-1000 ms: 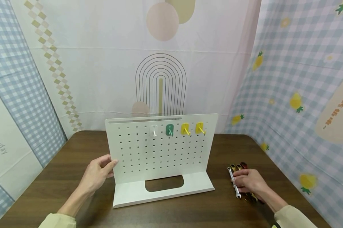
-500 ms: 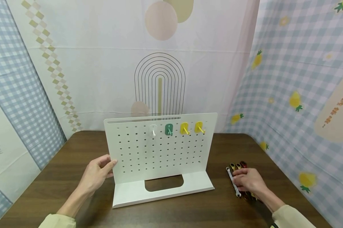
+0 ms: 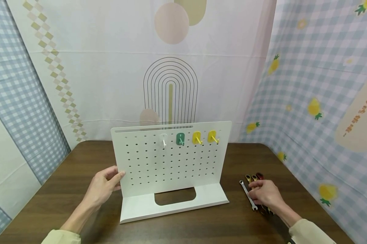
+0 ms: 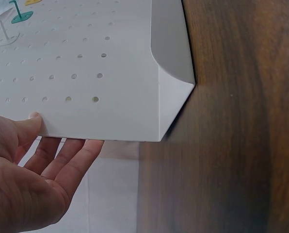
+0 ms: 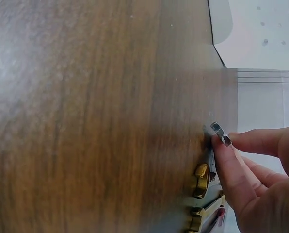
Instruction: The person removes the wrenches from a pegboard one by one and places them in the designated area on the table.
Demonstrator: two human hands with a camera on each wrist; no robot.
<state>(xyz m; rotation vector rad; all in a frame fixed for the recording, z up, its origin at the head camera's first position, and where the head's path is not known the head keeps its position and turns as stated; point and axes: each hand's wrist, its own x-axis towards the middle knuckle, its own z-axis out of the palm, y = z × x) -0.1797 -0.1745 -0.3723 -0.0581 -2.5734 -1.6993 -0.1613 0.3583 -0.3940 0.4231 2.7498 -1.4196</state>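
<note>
A white pegboard stand (image 3: 143, 200) stands upright on the wooden table. My left hand (image 3: 102, 188) holds its left edge, with the thumb (image 4: 30, 127) on the front face and the fingers behind. To the right of the board, my right hand (image 3: 267, 195) pinches a silver combination wrench (image 3: 246, 191) between thumb and fingers; its end (image 5: 221, 134) sticks out past the fingertips in the right wrist view. Beneath that hand lie gold wrenches (image 3: 248, 178) and a dark red wrench (image 3: 259, 176), partly hidden by it.
Along the board's upper part sit a clear hook (image 3: 163, 140), a green hook (image 3: 180, 139) and two yellow hooks (image 3: 197, 138). Patterned cloth (image 3: 110, 84) hangs behind the brown table (image 3: 207, 223) and on both sides.
The silver wrench has swung, its upper end shifting left, away from the gold wrenches. My right hand has barely moved. The left hand keeps its hold on the board.
</note>
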